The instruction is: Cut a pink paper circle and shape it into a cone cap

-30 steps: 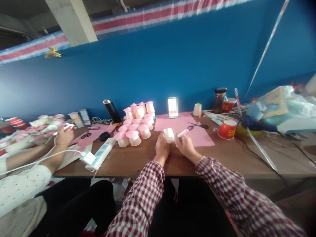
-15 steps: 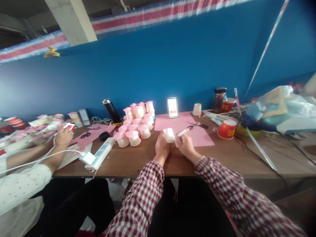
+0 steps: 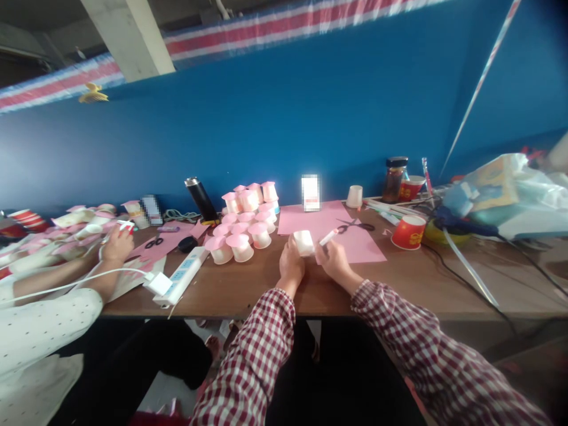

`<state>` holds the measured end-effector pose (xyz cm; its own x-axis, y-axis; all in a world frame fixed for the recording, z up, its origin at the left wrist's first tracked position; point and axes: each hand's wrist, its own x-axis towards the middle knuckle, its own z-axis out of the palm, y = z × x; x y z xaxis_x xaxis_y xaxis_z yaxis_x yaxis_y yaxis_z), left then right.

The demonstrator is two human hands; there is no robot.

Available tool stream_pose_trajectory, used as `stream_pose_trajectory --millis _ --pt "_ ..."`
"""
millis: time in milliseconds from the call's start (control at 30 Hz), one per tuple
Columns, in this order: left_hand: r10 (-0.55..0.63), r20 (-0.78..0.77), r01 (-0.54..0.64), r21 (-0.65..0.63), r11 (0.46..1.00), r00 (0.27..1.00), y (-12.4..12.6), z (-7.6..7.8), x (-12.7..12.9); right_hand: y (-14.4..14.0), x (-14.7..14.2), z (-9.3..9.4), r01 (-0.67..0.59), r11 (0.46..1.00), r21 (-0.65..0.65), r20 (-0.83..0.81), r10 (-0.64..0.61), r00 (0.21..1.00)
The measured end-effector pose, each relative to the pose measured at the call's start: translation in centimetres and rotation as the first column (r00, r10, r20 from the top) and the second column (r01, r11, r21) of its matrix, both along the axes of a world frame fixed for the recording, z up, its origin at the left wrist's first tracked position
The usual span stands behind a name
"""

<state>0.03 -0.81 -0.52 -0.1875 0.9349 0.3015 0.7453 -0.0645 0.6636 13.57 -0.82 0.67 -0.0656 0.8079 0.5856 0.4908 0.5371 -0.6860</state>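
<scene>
My left hand is closed around a small white paper cup, tipped on its side above the brown table. Just to the right, my right hand grips a white marker with a reddish end. The marker points up and to the right, apart from the cup. Behind my hands lie sheets of pink paper, with black scissors on them. Left of the cup stand several upturned paper cups topped with pink paper pieces.
A power strip lies left, near a black bottle and a co-worker's hand holding a small red-and-white thing. To the right are a red paper cup, a dark jar, cables and plastic bags. A lit phone stands behind.
My hands, the cup and the marker stay almost where they were. At left, the co-worker's hand and sleeve have shifted slightly, and their leg has moved right.
</scene>
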Motion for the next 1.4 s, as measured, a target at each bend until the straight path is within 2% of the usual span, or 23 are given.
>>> stream_pose_trajectory --millis 133,633,867,1400 --pt "0.003 -0.038 -0.001 0.057 0.998 0.999 0.06 -0.15 -0.02 -0.05 -0.07 0.07 0.009 1.000 -0.008 -0.003 -0.009 1.000" --pt "-0.006 -0.068 0.010 0.057 0.998 0.998 0.13 -0.08 0.02 0.31 0.03 -0.29 0.078 0.997 0.017 -0.023 -0.077 0.997" --pt "-0.027 -0.059 0.033 0.105 0.994 0.998 0.27 -0.25 -0.07 0.30 0.02 -0.27 0.064 0.998 -0.001 -0.006 -0.064 0.998" --pt "-0.031 -0.066 0.037 0.093 0.995 0.997 0.12 -0.11 -0.13 0.18 0.03 -0.19 0.086 0.996 -0.019 -0.020 -0.086 0.996"
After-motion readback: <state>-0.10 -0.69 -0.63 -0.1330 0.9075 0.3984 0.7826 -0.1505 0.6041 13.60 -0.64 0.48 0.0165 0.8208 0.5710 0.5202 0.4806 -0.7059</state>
